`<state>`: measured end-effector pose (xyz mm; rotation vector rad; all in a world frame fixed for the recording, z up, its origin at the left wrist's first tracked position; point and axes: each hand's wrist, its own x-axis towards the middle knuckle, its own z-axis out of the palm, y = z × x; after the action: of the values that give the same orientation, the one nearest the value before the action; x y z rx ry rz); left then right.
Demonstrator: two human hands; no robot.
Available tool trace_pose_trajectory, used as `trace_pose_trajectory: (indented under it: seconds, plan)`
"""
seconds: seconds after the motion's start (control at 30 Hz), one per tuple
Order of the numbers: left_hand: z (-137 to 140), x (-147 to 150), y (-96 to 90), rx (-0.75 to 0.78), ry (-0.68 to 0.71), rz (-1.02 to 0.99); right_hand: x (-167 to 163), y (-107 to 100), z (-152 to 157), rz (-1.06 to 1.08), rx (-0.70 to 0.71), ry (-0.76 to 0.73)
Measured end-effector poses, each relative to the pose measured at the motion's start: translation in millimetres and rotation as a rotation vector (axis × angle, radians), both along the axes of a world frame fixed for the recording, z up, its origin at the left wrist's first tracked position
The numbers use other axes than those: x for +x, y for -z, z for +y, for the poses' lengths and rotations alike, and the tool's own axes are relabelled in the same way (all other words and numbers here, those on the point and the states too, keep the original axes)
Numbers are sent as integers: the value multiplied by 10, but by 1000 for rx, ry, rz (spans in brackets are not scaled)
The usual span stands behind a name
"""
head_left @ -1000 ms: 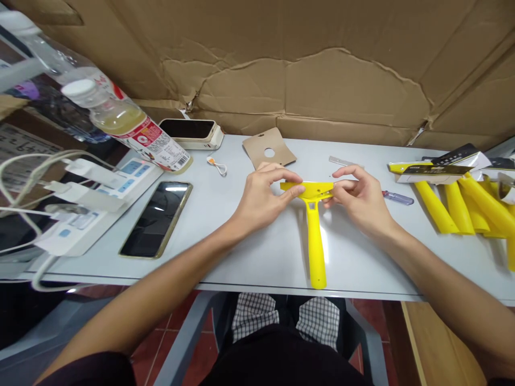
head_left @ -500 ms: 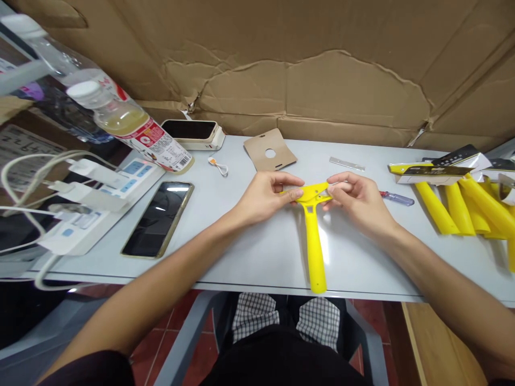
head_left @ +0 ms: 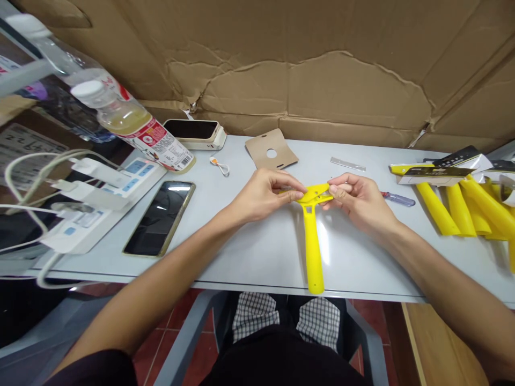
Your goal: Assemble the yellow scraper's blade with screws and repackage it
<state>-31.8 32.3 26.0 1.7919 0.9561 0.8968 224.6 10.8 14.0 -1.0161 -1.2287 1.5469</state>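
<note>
A yellow plastic scraper (head_left: 313, 244) lies in front of me, its handle pointing toward the table's near edge and its wide head away from me. My left hand (head_left: 267, 195) pinches the left end of the head between thumb and fingers. At the right end, my right hand (head_left: 358, 198) is closed with thumb and fingertips on the head, where a narrow gap shows between two yellow parts. Whatever else sits between the right fingertips is hidden. Just past my right hand lies a screwdriver (head_left: 398, 199) with a clear purplish handle.
A thin metal strip (head_left: 348, 163) and a brown card with a round hole (head_left: 257, 150) lie behind my hands. More yellow scrapers (head_left: 438, 209) are piled at right. To the left are a phone (head_left: 159, 220), a power strip (head_left: 76, 233), a drink bottle (head_left: 161, 142) and a short cable (head_left: 220, 167).
The scraper's handle end has swung slightly to the left. Both hands keep their grip on the head, with small finger shifts. The whole view has shifted a little.
</note>
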Motion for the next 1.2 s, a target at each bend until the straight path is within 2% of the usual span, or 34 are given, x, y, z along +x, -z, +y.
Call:
trace_pose_trajectory:
  seconds: [0.23, 0.57, 0.83, 1.0, 1.1, 1.2]
  plan:
    - [7, -10, -14, 17, -15, 2, 2, 12, 21, 84, -21, -10]
    - [36, 10, 40, 65, 33, -65, -5, 76, 57, 156, -57, -26]
    - [29, 15, 77, -60, -23, -64, -16, 89, 62, 160, -57, -50]
    - [8, 22, 33, -58, -18, -49, -6, 108, 62, 142, -64, -18]
    - [-15, 47, 41, -169, -64, -90, -11, 121, 59, 127, -67, 8]
    - [-29, 78, 78, -474, -79, -220, -18, 123, 54, 114, -60, 25]
